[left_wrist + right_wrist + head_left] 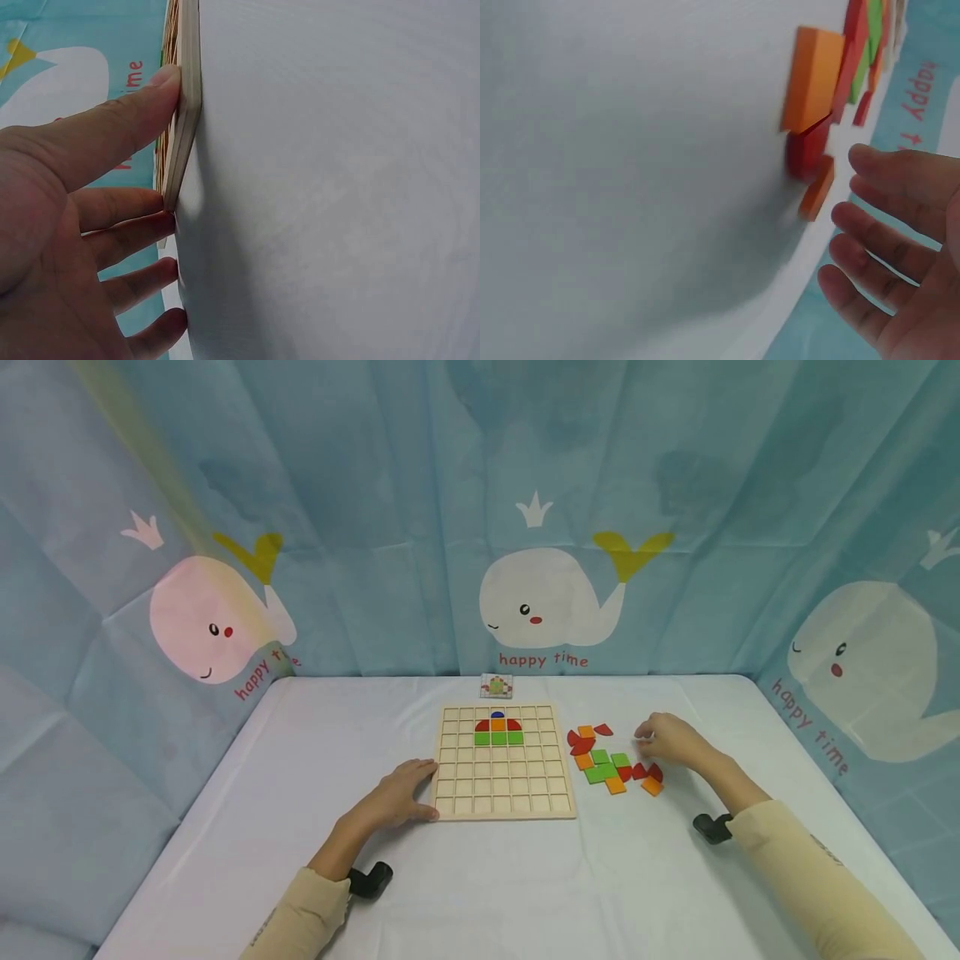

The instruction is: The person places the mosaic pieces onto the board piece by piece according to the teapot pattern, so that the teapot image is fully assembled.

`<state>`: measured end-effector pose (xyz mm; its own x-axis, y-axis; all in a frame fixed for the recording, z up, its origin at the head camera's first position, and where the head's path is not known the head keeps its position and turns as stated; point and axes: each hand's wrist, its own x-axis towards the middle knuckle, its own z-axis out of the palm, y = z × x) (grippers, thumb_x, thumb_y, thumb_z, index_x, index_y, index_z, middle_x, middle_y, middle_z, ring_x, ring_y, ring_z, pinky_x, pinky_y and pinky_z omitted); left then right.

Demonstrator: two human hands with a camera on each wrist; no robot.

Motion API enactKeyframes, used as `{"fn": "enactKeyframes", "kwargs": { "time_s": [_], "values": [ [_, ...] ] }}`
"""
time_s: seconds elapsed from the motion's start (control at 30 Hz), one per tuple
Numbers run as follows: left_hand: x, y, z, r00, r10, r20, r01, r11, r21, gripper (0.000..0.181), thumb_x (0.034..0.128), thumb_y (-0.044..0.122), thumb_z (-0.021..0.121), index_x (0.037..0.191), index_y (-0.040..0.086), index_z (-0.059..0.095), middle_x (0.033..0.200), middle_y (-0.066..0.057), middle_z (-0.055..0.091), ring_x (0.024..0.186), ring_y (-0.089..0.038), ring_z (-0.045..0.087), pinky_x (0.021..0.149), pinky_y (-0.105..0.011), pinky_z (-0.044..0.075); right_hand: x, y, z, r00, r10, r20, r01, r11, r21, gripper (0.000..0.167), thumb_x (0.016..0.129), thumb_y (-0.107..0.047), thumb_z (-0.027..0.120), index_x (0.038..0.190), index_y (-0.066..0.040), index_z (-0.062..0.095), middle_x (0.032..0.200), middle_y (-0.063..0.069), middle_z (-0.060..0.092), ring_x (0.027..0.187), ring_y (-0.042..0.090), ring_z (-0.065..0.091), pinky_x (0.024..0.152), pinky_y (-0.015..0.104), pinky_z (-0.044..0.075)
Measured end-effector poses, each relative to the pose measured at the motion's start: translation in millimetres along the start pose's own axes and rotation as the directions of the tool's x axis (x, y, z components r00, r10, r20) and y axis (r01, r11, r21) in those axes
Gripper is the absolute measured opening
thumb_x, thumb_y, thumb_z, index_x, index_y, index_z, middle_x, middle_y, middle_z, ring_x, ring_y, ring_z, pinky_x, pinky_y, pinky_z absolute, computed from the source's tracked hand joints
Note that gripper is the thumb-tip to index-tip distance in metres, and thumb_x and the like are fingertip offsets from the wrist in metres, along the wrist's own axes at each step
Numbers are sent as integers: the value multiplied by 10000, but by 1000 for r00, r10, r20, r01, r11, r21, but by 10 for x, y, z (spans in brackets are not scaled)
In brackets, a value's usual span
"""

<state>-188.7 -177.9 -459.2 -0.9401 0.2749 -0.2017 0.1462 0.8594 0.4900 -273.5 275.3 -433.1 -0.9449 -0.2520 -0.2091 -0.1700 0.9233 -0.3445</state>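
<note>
My left hand (401,793) rests at the near left corner of a wooden grid board (487,783), its thumb and fingers fairly straight against the edge (184,135). Toward the board's far side lie a blue half-round tile (497,715), an orange square tile (498,725) between two red quarter-round tiles, and a row of green square tiles (498,738). My right hand (671,741) hovers right of the loose tiles with loosely bent fingers. Its wrist view shows nothing between the fingers; an orange tile (817,189) and a red tile (808,150) lie close by.
Several loose green (600,773), red (582,746) and orange tiles (615,785) lie spread right of the board, some overlapping. A small pattern card (497,686) sits behind the board. A whale-print curtain (360,610) hangs along the white table's (510,893) back.
</note>
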Motion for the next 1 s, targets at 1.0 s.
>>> {"fn": "enactKeyframes", "kwargs": {
  "time_s": [1.0],
  "values": [
    [-3,-30,25,1000,6,0,-6,1000,-8,848,747,249,827,1462,38,423,1536,-157,394,1454,-384,290,1152,-591,279,1,57,47,999,42,35,-40,997,-70,239,848,-82,727,1067,14,715,1039,177,684,940,314,588,916,479,543]
  ]
}}
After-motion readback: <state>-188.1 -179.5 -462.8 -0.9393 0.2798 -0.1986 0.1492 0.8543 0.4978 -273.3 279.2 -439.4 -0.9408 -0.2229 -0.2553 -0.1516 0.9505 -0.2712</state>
